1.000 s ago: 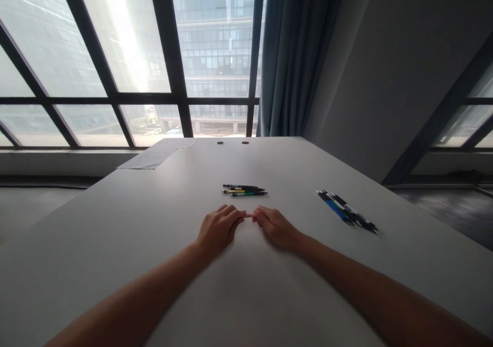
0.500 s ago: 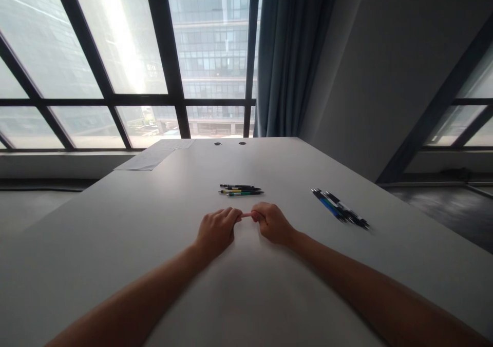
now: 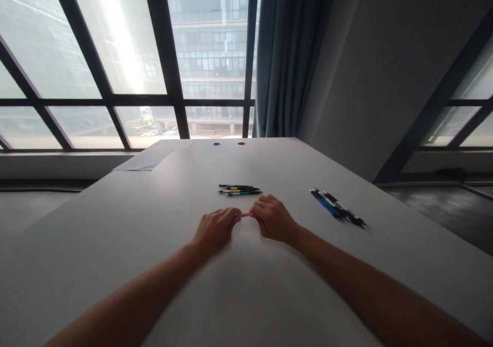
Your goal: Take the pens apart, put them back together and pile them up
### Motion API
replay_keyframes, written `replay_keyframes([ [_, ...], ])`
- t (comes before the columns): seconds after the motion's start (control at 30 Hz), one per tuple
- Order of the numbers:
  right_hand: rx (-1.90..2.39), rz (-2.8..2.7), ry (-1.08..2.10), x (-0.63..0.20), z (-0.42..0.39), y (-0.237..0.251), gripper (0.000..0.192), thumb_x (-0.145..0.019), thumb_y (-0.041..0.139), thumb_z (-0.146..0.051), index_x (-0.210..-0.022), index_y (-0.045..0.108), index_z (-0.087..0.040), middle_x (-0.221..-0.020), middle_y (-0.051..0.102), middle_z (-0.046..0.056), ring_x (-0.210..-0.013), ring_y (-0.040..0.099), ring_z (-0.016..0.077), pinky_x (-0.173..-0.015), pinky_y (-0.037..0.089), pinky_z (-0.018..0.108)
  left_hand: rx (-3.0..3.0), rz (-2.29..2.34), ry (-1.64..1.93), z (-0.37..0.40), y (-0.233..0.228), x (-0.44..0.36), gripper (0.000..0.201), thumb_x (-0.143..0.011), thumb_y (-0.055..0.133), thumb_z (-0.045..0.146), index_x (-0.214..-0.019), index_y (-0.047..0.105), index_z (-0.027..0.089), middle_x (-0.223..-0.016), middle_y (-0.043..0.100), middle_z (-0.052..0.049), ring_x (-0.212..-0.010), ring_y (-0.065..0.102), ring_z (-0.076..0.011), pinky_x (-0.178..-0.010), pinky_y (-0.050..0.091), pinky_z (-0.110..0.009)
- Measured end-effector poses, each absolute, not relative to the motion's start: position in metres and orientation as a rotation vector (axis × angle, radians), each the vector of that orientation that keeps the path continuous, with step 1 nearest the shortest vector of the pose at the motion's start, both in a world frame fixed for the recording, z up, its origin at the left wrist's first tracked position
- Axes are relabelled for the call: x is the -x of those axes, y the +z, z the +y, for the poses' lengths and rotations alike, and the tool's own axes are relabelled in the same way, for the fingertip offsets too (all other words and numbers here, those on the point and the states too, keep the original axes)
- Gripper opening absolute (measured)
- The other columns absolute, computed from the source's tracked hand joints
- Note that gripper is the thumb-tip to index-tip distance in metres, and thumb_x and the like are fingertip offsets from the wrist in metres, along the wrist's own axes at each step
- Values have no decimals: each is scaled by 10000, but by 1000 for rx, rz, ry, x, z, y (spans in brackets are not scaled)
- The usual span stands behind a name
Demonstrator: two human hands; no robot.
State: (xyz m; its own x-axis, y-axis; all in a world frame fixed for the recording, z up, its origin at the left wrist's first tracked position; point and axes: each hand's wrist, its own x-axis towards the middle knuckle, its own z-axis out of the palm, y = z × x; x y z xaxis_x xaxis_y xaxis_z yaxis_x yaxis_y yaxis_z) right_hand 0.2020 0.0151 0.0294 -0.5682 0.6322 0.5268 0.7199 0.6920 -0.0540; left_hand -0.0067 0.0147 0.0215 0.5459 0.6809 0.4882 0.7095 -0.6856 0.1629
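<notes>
A thin pink rod-like thing [image 3: 245, 214] spans the small gap between my hands, just above the white table; its ends are hidden in my fingers, so its exact kind cannot be made out. My left hand [image 3: 214, 228] pinches its left end with thumb and fingers. At the right end, my right hand [image 3: 275, 220] has its fingers closed on it as well. Just beyond my hands lies a small group of pens or mechanical pencils [image 3: 239, 190], dark, yellow and green, side by side. My right hand is close to their tips.
On the right, several black and blue pens [image 3: 339, 208] lie in a slanted bunch. Sheets of paper [image 3: 144, 158] rest at the table's far left edge. Two round holes [image 3: 241, 143] sit near the far edge of the white table [image 3: 246, 290], before windows and a curtain [image 3: 279, 64].
My right hand has turned a little, its knuckles now higher and the fingers further over the pink thing. My left hand stays nearly in place. The view has shifted slightly.
</notes>
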Motion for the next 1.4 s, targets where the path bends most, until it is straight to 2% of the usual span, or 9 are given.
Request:
replay_keyframes([
  [0.07, 1126, -2267, -48, -201, 15, 26, 234, -895, 414, -178, -749, 597, -165, -734, 620, 59, -693, 498, 167, -694, 346, 296, 2661, -1170, -866, 18, 21, 9, 197, -968, 426, 313, -1035, 584, 217, -932, 700, -42, -811, 643, -179, -611, 430, -253],
  [0.23, 1269, -2083, 235, -201, 17, 17, 233, -868, 450, -176, -677, 584, -179, -662, 603, 21, -631, 518, 149, -616, 356, 255, 2554, -1142, -959, 25, 20, 15, 251, -968, 440, 361, -882, 607, 196, -799, 677, -34, -710, 604, -161, -637, 429, -268],
  [0.43, 1219, -2099, 101, -199, 17, 17, 222, -830, 452, -137, -640, 558, -181, -676, 602, 45, -682, 524, 168, -680, 382, 274, 2537, -1158, -892, 26, 19, 13, 312, -991, 377, 337, -861, 615, 181, -774, 687, -45, -695, 606, -166, -655, 405, -288],
  [0.67, 1137, -2397, -275, -200, 15, 27, 194, -811, 451, -115, -694, 601, -157, -697, 603, 83, -706, 490, 191, -710, 331, 322, 2539, -1260, -755, 27, 19, 13, 268, -970, 395, 240, -806, 597, 176, -702, 665, -32, -635, 575, -171, -642, 371, -310],
  [0.73, 1169, -2383, -180, -201, 14, 31, 201, -858, 432, -143, -774, 614, -148, -754, 623, 85, -713, 500, 183, -704, 336, 310, 2527, -1220, -803, 28, 20, 14, 284, -988, 384, 299, -848, 599, 178, -737, 667, -33, -663, 568, -175, -649, 370, -313],
  [0.87, 1318, -2306, 264, -199, 11, 40, 234, -929, 397, -197, -872, 621, -167, -837, 650, 54, -702, 535, 151, -650, 342, 260, 2485, -1079, -891, 29, 21, 15, 274, -984, 407, 347, -878, 597, 179, -826, 666, -50, -780, 547, -192, -691, 375, -318],
  [1.07, 1491, -2356, 562, -195, 9, 58, 284, -906, 398, -169, -817, 668, -167, -729, 629, 34, -623, 499, 126, -594, 308, 240, 2442, -932, -918, 24, 25, 11, 235, -980, 431, 283, -859, 604, 181, -828, 665, -42, -795, 526, -188, -693, 360, -323],
  [1.2, 1615, -2359, 448, -193, 8, 58, 203, -793, 447, -109, -697, 615, -171, -670, 592, 15, -592, 444, 117, -554, 249, 240, 2399, -878, -936, 23, 26, 10, 220, -973, 447, 263, -849, 606, 176, -800, 666, -33, -760, 527, -185, -659, 349, -324],
  [1.4, 1704, -2297, 240, -186, 10, 46, 147, -664, 477, -78, -683, 580, -182, -669, 597, 12, -599, 418, 123, -556, 224, 240, 2401, -968, -911, 24, 23, 8, 223, -972, 435, 238, -834, 597, 170, -746, 657, -26, -697, 551, -174, -622, 339, -309],
])
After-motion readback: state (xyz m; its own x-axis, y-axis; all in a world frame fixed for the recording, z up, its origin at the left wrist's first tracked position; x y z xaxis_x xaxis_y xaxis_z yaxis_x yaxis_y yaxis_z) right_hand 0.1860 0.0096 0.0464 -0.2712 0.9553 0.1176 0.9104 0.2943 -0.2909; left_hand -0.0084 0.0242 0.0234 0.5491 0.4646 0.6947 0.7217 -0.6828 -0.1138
